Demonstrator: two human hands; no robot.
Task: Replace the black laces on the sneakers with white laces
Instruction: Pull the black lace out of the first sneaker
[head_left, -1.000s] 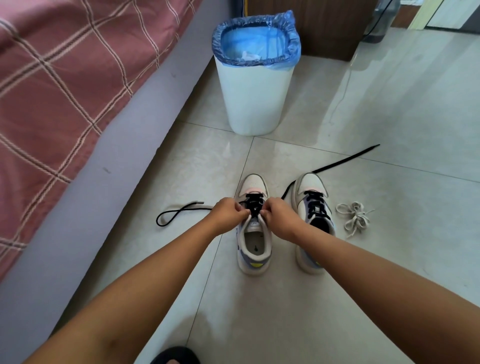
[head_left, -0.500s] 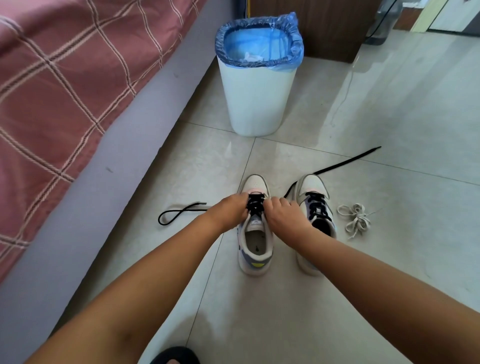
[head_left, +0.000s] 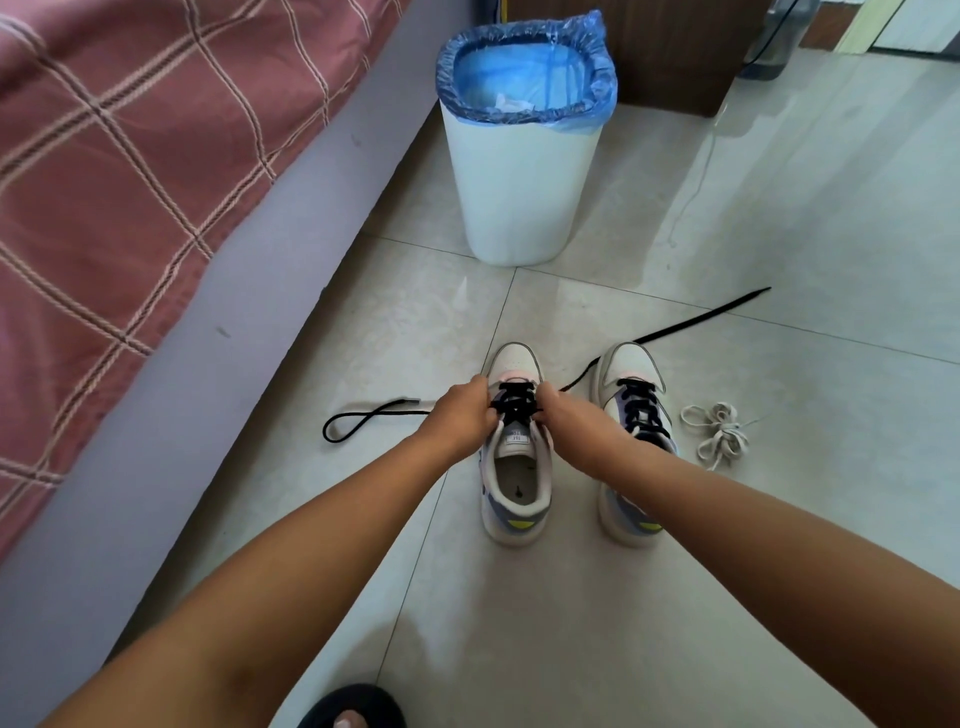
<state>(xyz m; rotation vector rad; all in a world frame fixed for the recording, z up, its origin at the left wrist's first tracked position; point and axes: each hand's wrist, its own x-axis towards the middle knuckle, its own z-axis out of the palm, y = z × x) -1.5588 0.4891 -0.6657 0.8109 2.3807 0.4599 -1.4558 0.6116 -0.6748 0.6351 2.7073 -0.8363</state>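
Two white sneakers stand side by side on the tiled floor, toes pointing away from me. The left sneaker (head_left: 515, 488) carries a black lace (head_left: 515, 405) across its upper eyelets. My left hand (head_left: 462, 413) and my right hand (head_left: 566, 421) sit on either side of that lacing, fingers curled and pinching the black lace. One loose end of it loops out to the left (head_left: 363, 418), the other runs far right (head_left: 701, 319). The right sneaker (head_left: 631, 395) is still laced in black. A bundle of white laces (head_left: 719, 431) lies just right of it.
A white bin with a blue liner (head_left: 524, 171) stands beyond the sneakers. A bed with a red checked cover (head_left: 130, 156) and grey base runs along the left. A dark slipper toe (head_left: 353, 709) shows at the bottom edge. A wooden cabinet (head_left: 670, 52) stands behind the bin.
Both hands have shifted slightly forward along the left sneaker's lacing, toward the toe. The sneakers and the white laces lie where they were.
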